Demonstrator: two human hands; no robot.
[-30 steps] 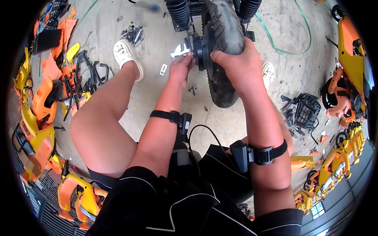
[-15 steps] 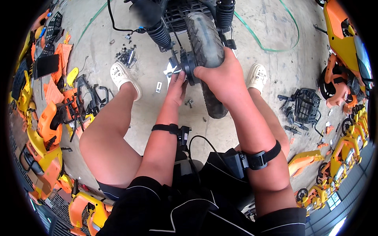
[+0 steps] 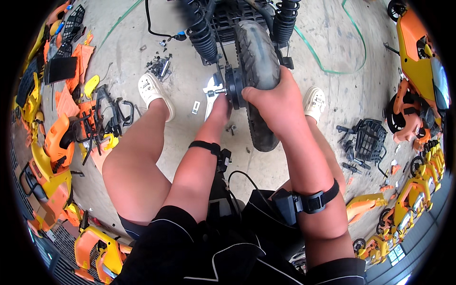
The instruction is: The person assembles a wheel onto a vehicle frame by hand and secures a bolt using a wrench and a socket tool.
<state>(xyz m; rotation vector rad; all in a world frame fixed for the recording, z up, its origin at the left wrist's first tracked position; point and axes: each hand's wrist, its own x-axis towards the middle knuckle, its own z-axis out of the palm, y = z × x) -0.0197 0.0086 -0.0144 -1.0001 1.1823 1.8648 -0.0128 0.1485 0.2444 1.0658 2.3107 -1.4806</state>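
A scooter wheel (image 3: pixel 261 57) with a worn black tyre stands upright between my feet, below two black coil shocks (image 3: pixel 203 40). My right hand (image 3: pixel 280 97) is closed round the near part of the tyre, thumb on its left side and fingers over its right. My left hand (image 3: pixel 220 108) reaches in low beside the dark hub (image 3: pixel 234 88), its fingers hidden behind and under the hub. A threaded axle end (image 3: pixel 217 91) sticks out left of the hub. Behind it on the floor lies a shiny silver tool, perhaps a wrench (image 3: pixel 209 105).
Loose bolts and small parts (image 3: pixel 160 66) lie beyond my left shoe. A small metal plate (image 3: pixel 195 108) sits left of the wheel. A black basket (image 3: pixel 370 135) is on the right. Orange and yellow scooter panels (image 3: pixel 59 137) are heaped at left; a green strap (image 3: pixel 327 69) curves behind.
My left hand has gone from beside the axle end to lower beneath the hub, its fingers now out of sight. The right hand keeps its hold on the tyre. The whole view has shifted slightly.
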